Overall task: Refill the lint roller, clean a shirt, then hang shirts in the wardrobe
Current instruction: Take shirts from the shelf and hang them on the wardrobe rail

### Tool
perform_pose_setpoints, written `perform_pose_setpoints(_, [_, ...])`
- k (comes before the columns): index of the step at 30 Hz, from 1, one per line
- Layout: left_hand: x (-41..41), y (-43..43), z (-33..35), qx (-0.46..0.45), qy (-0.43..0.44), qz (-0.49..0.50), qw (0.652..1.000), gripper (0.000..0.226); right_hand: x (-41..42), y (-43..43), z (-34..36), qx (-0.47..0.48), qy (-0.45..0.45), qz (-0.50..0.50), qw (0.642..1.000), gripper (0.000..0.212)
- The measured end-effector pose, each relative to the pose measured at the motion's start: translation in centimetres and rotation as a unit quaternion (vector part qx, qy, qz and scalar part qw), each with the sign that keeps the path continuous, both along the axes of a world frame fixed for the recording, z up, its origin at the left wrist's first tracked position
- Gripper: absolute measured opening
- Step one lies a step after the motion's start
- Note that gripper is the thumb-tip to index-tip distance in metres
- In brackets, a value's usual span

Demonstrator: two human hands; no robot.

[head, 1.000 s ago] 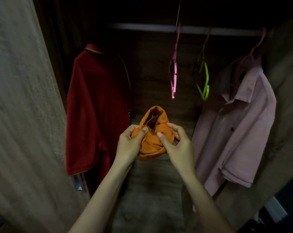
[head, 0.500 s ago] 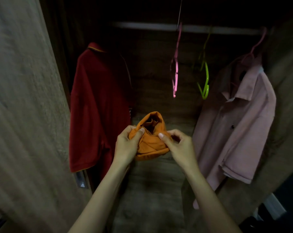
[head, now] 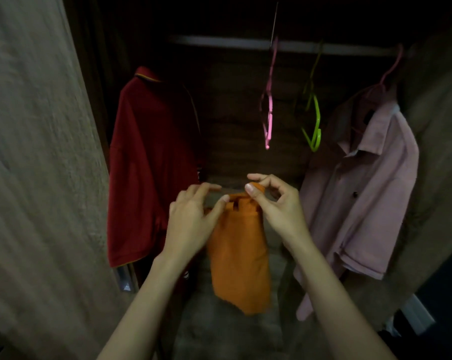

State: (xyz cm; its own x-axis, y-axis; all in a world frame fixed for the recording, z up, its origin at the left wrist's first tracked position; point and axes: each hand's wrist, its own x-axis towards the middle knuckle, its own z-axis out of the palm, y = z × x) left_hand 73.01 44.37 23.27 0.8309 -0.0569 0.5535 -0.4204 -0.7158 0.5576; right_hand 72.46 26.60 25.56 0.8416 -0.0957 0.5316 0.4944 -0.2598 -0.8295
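Note:
An orange shirt (head: pixel 239 258) hangs folded in front of the open wardrobe, held by its top edge. My left hand (head: pixel 192 220) pinches its upper left part between thumb and fingers. My right hand (head: pixel 276 203) pinches the upper right corner between thumb and forefinger. A dark red polo shirt (head: pixel 152 162) hangs at the left of the rail (head: pixel 219 42). At the right, a pink button shirt (head: pixel 362 193) hangs on a pink hanger. Between them, an empty pink hanger (head: pixel 269 118) and an empty green hanger (head: pixel 314 120) dangle from the rail.
The wardrobe door (head: pixel 35 178) stands open at my left, close to my left arm. The wardrobe's right wall (head: pixel 437 162) is beside the pink shirt. The wooden wardrobe floor (head: pixel 235 333) lies below the orange shirt.
The orange shirt was a bunched ball held in both hands. It has now dropped open and hangs down from its top edge. Both hands have shifted to pinch that edge.

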Motion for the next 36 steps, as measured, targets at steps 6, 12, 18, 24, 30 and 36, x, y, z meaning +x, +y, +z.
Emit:
perform_pose_setpoints(6, [0.6,-1.1,-0.8,-0.057,0.146,-0.226,0.961,0.039,-1.1,0.2,0.7,0.054,0.023,0.026,0.998,0.015])
perform_pose_setpoints(12, [0.7,-2.0,-0.8,-0.148,0.119,-0.239,0.952,0.010,-1.4,-1.1,1.3,0.068,0.000,0.005,0.998,0.016])
perform_pose_setpoints(18, [0.7,-2.1,0.0,-0.156,0.050,-0.233,0.959,0.011,-1.2,-2.8,0.6,-0.001,-0.035,-0.095,0.995,0.020])
perform_pose_setpoints(24, [0.7,-2.5,1.1,-0.114,-0.032,-0.221,0.968,0.011,-1.1,-3.1,0.8,-0.051,-0.065,-0.153,0.985,0.022])
perform_pose_setpoints(30, [0.9,-3.1,0.3,-0.162,0.018,-0.215,0.963,0.008,-0.9,-2.4,1.4,-0.040,-0.060,-0.154,0.985,0.018])
perform_pose_setpoints(36, [1.9,-3.3,0.0,-0.187,0.030,-0.197,0.962,0.008,-0.7,-2.5,1.4,-0.059,-0.069,-0.172,0.981,0.022])
